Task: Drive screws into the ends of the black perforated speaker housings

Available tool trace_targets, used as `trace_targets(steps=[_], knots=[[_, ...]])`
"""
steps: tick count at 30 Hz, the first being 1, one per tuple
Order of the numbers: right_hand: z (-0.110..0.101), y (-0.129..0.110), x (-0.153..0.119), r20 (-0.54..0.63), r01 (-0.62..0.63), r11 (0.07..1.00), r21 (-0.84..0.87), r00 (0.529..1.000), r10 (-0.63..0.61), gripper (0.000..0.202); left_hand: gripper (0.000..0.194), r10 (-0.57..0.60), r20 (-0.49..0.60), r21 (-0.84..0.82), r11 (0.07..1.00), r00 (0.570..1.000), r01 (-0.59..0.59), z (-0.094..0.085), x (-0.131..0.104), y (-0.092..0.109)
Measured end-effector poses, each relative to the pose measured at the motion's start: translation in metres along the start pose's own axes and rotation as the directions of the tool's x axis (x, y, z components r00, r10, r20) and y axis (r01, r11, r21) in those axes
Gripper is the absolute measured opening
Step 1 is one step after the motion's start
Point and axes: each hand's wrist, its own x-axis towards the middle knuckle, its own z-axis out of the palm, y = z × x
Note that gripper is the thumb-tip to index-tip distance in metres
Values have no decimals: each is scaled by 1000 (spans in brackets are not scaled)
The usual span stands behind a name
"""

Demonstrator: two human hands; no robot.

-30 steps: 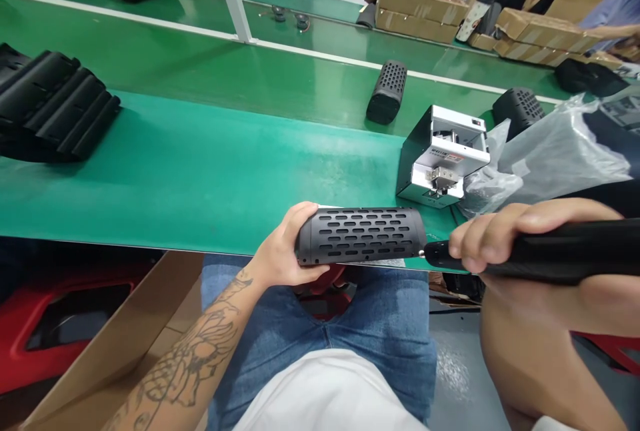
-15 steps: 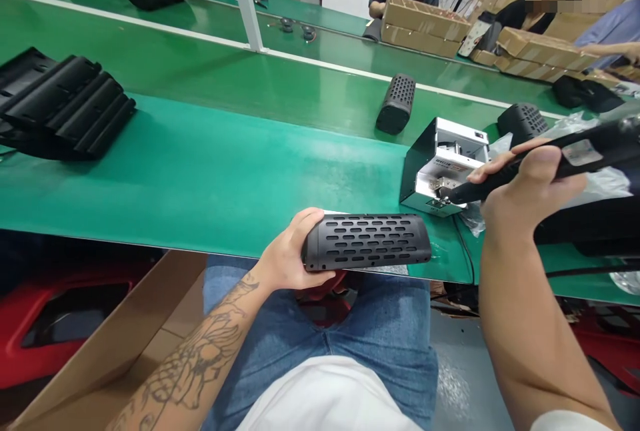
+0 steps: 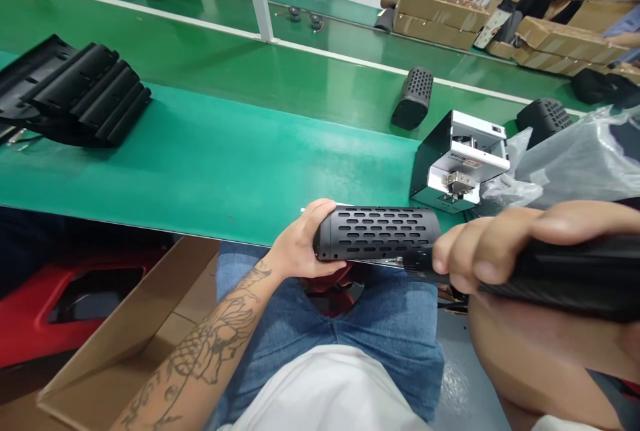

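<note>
My left hand (image 3: 304, 239) is closed around the left end of a black speaker housing (image 3: 383, 231) with rows of slots in its face. The housing lies sideways at the table's front edge, above my lap. My right hand (image 3: 505, 248) wraps around a black electric screwdriver (image 3: 570, 278), held almost level and pointing left. Its tip end is by the lower right edge of the housing; whether it touches cannot be made out. Behind the right hand stands a silver and black screw feeder (image 3: 463, 161).
Black curved shells (image 3: 85, 98) are stacked at the left on the green tabletop (image 3: 240, 158). Two perforated housings (image 3: 414, 96) stand farther back. Clear plastic bags (image 3: 575, 158) lie right of the feeder. Co-workers sit beyond, behind cardboard boxes (image 3: 435, 14). An open carton (image 3: 125, 344) is below left.
My right hand has brought the screwdriver from the screw feeder down and toward me, to the housing's right end. The left hand keeps its hold on the housing. The view has shifted slightly.
</note>
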Motion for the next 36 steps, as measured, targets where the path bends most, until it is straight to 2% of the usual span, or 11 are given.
trace_targets(steps=[3, 7, 12, 15, 19, 27, 36], knots=[[11, 12, 9, -11, 79, 996, -43, 997, -79, 43, 121, 10, -1, 5, 1000, 1000, -10, 0, 0, 0], [9, 21, 20, 72, 58, 998, -38, 996, -55, 40, 120, 9, 2, -5, 1000, 1000, -9, 0, 2, 1], [11, 27, 19, 84, 130, 991, 11, 988, -130, 46, 119, -4, 5, -22, 1000, 1000, 4, 1, 2, 2], [13, 28, 18, 88, 125, 992, -2, 988, -124, 44, 118, -5, 2, -29, 1000, 1000, 5, 1, 3, 3], [12, 26, 17, 162, 100, 995, -9, 982, -97, 37, 116, 1, -2, -44, 999, 1000, -1, 0, 5, 4], [3, 35, 25, 194, 66, 997, 35, 978, -71, 41, 114, -26, 12, -62, 998, 1000, 27, 0, 4, 3], [3, 48, 20, 237, 78, 989, 129, 966, -107, 44, 112, -12, -11, -54, 999, 1000, 11, 2, 3, 1]])
